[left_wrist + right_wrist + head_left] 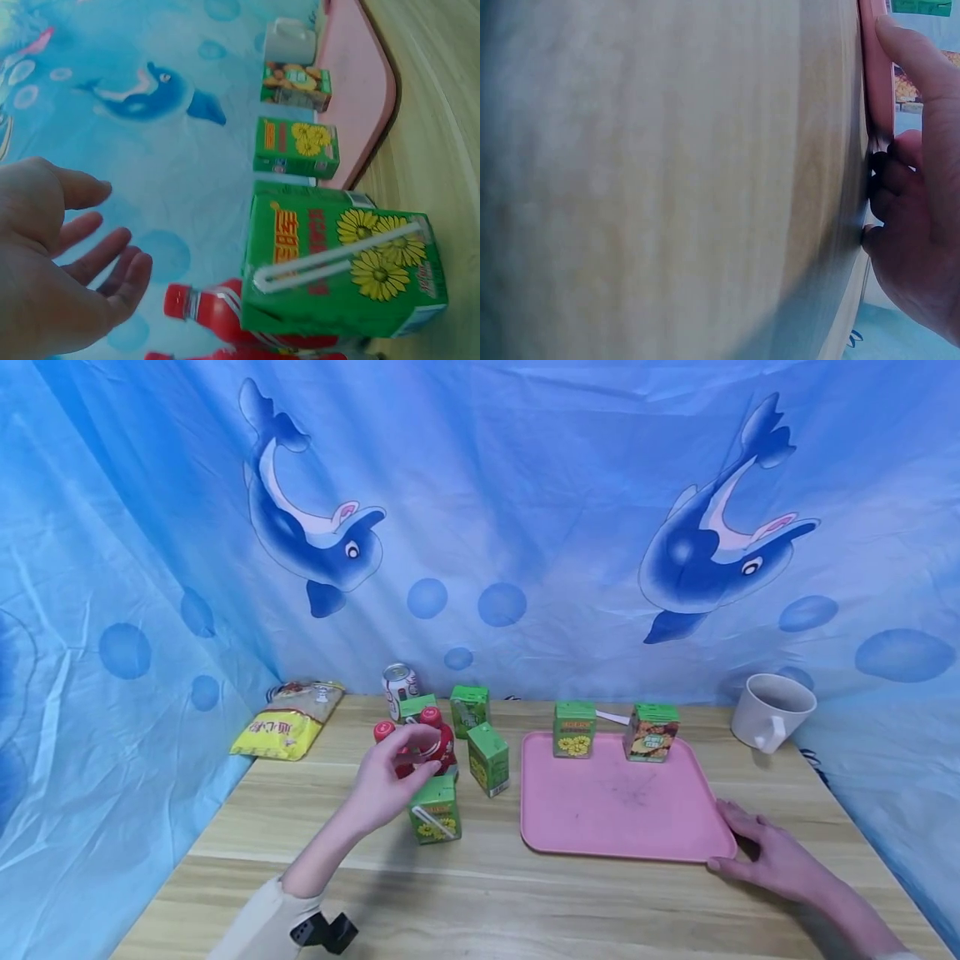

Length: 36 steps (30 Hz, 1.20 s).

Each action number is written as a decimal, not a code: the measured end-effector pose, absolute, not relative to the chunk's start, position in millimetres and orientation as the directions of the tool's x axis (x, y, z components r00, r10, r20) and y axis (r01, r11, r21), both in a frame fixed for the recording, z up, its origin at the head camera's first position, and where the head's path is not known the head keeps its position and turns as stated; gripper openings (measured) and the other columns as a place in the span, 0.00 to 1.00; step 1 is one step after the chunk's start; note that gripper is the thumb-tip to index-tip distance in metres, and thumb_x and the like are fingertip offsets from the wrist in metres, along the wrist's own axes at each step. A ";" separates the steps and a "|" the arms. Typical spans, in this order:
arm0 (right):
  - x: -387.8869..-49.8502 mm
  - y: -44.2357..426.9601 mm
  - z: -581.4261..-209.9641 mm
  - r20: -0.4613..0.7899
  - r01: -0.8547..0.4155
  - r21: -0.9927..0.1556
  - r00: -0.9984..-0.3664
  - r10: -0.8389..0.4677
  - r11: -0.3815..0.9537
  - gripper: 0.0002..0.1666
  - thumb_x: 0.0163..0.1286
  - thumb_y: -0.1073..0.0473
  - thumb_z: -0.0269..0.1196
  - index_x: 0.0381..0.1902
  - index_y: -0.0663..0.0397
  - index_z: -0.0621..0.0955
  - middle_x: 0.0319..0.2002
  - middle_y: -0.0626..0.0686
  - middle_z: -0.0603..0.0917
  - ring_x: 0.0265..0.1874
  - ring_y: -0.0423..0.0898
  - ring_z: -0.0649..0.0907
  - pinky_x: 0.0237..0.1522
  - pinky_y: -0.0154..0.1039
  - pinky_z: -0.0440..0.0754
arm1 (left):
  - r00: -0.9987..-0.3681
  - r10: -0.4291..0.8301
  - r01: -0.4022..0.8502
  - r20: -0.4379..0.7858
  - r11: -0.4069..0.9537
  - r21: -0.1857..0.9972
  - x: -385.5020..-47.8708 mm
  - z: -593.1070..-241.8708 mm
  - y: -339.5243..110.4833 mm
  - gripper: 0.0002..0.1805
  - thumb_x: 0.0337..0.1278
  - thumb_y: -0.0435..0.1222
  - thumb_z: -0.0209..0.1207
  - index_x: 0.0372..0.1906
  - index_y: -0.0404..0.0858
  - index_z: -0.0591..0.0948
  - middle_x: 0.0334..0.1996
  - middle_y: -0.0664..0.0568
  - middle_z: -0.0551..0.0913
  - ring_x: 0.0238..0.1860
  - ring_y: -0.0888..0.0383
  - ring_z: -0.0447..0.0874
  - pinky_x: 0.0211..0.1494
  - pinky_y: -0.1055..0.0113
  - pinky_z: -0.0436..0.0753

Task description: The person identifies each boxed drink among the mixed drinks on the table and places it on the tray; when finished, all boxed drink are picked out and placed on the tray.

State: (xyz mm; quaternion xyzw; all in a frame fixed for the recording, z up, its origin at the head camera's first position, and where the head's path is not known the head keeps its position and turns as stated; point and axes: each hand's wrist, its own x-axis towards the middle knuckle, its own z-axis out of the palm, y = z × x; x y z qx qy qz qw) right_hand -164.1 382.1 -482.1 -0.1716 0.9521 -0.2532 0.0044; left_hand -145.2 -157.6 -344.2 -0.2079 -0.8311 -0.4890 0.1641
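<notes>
My left hand (384, 783) hovers over the near left group with curved fingers and a gap below the thumb. In the left wrist view it holds nothing, apart from a red-capped bottle (217, 309) and a green drink carton (341, 274) with a white straw. A second red-capped bottle (384, 730) is partly hidden behind the hand. My right hand (776, 858) grips the near right corner of the pink tray (622, 827), thumb at the front rim, fingers along the side. On the tray stand a yellow-flower carton (574, 731) and a brown-and-green carton (651, 733).
More green cartons (488, 760) stand between the bottles and the tray. A white can (400, 693) is behind them, with a yellow-and-clear bag (288, 722) at far left. A white mug (771, 714) stands at back right. A patterned blue curtain (480, 527) borders the table.
</notes>
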 end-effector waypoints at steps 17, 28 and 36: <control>-164.7 382.5 -480.0 0.087 -0.334 -0.487 -0.938 -0.336 0.807 0.57 0.57 0.39 0.74 0.69 0.75 0.66 0.66 0.76 0.66 0.63 0.77 0.66 0.60 0.76 0.58 | -0.887 0.112 0.445 0.448 0.465 0.766 -131.2 -380.2 -181.8 0.27 0.49 0.17 0.67 0.57 0.31 0.76 0.53 0.42 0.80 0.50 0.41 0.81 0.52 0.46 0.83; -164.5 384.0 -484.2 0.110 -0.352 -0.477 -0.933 -0.343 0.805 0.56 0.57 0.41 0.75 0.69 0.74 0.67 0.66 0.76 0.67 0.63 0.76 0.67 0.61 0.75 0.57 | -0.917 0.073 0.379 0.393 0.469 0.797 -123.3 -401.4 -186.0 0.31 0.44 0.15 0.67 0.58 0.27 0.74 0.52 0.36 0.79 0.51 0.41 0.79 0.52 0.46 0.83; -165.3 384.0 -483.9 0.094 -0.341 -0.478 -0.936 -0.339 0.809 0.56 0.57 0.41 0.74 0.69 0.75 0.66 0.66 0.77 0.66 0.64 0.77 0.66 0.62 0.75 0.56 | -0.950 0.048 0.302 0.310 0.402 0.864 -123.5 -414.3 -186.0 0.32 0.47 0.16 0.66 0.60 0.27 0.72 0.55 0.34 0.77 0.54 0.39 0.78 0.54 0.54 0.83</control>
